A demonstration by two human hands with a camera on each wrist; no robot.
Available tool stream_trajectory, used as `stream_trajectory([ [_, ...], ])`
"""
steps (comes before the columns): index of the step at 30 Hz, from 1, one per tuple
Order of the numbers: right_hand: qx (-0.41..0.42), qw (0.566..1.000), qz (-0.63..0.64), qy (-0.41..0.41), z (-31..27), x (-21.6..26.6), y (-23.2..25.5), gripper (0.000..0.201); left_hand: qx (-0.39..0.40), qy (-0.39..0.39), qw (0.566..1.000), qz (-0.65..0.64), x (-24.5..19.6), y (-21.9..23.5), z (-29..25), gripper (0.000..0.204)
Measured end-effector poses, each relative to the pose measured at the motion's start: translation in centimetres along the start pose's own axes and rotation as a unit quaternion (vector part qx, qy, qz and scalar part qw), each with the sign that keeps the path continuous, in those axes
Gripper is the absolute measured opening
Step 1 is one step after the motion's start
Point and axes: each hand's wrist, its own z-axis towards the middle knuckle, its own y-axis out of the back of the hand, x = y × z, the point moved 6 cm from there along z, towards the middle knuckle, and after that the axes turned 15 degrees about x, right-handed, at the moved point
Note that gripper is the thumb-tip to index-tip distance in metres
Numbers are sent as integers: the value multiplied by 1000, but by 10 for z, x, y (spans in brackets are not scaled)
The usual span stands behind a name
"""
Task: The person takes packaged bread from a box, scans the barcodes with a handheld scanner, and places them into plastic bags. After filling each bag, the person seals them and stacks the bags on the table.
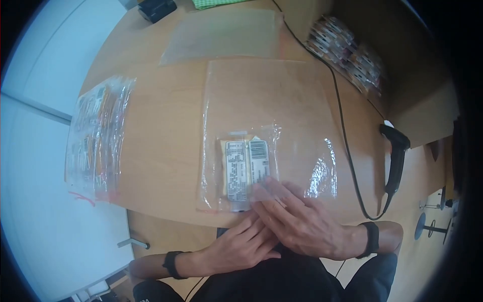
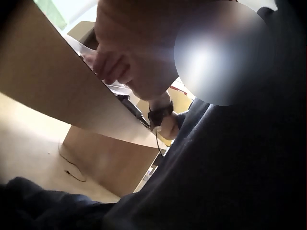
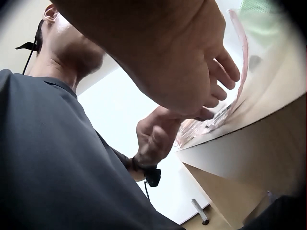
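Observation:
A clear plastic bag [image 1: 297, 100] lies flat on the table, its open or sealed state unclear. At its lower part is a packet with white printed labels and a barcode [image 1: 259, 151]. My right hand [image 1: 302, 221] rests with extended fingers on the packet's lower right corner and the bag's bottom edge. Just left of and partly under it, my left hand [image 1: 239, 246] has its fingers reaching to the table edge below the packet, thumb out straight; its fingertips are hidden. The right wrist view shows the right hand [image 3: 177, 72] above the left hand [image 3: 156, 139].
Filled clear bags [image 1: 98, 143] lie at the table's left. Another flat plastic sheet or bag [image 1: 221, 35] is at the back, near a green cloth [image 1: 216, 3] and a black object [image 1: 157, 9]. At right stand a corded scanner [image 1: 397, 158] and a cardboard box [image 1: 417, 100] holding packets [image 1: 347, 55].

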Motion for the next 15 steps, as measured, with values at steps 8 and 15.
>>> stream_trajectory([
  [8, 15, 997, -52, -59, 37, -10, 2, 55, 36, 9, 999, 10, -7, -20, 13, 42],
  [15, 13, 973, -229, 35, 36, -2, -20, 42, 58, 31, 998, 24, -6, -18, 9, 48],
])
